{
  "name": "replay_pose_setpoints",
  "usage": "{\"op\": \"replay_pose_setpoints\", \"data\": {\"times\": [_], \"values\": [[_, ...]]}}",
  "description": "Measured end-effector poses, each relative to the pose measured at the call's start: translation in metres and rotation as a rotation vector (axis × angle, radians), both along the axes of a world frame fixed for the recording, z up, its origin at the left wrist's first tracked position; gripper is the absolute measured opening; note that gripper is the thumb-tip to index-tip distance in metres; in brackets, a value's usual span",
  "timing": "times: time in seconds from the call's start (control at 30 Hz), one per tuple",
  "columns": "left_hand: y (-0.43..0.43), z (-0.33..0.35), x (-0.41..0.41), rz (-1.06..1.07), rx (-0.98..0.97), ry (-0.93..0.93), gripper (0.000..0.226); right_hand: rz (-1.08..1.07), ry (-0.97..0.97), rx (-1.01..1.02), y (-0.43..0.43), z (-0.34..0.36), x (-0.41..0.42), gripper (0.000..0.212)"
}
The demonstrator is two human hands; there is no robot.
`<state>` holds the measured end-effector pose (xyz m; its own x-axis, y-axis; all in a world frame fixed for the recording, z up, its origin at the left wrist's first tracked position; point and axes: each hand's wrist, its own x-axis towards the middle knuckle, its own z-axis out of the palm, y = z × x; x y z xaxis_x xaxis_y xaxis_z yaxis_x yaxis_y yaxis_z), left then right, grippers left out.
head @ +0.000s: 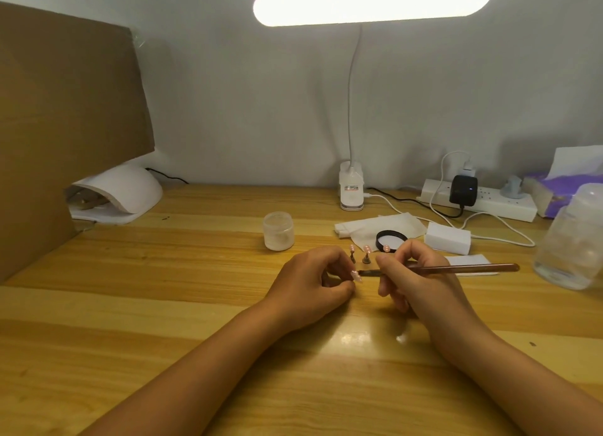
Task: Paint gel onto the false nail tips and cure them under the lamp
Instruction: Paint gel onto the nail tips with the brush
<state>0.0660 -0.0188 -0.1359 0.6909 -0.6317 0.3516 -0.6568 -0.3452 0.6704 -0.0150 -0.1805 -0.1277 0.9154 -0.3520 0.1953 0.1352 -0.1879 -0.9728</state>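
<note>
Nail tip (454, 276) is pinched in the left hand (310, 284) at desk centre; the right hand (421, 277) grips the brush (456, 268), bristles touching it. Three tips (367, 249) wait at 12 o'clock; curing lamp (120, 190), 10 o'clock, seems unused yet.

Desk (130, 321) — pale wood, varnished, glossy with lamp glare. Nail tip (453, 276) pink, shiny. Brush (456, 268) handle brown, lacquered sheen. Jar (278, 230) frosted translucent plastic. Curing lamp (127, 190) smooth white plastic, matt. Board (58, 115) at left — brown corrugated card, dull. Tissue (385, 228) white paper, soft, creased.
</note>
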Motion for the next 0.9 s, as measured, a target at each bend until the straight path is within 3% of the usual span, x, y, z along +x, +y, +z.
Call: {"op": "replay_pose_setpoints", "data": {"times": [0.33, 0.6, 0.9], "values": [[-0.0001, 0.0005, -0.0005, 0.013, 0.016, -0.027, 0.025, 0.037, 0.041, -0.088, 0.0036, 0.0008, -0.0003, 0.025], [0.0006, 0.0012, -0.0005, -0.005, 0.007, -0.011, 0.018, -0.030, 0.063, -0.127, 0.0021, 0.0001, 0.0010, 0.015], [0.0008, -0.0019, 0.0021, -0.001, 0.001, -0.010, 0.015, 0.023, 0.043, -0.044, 0.0021, 0.0033, -0.0013, 0.027]]}}
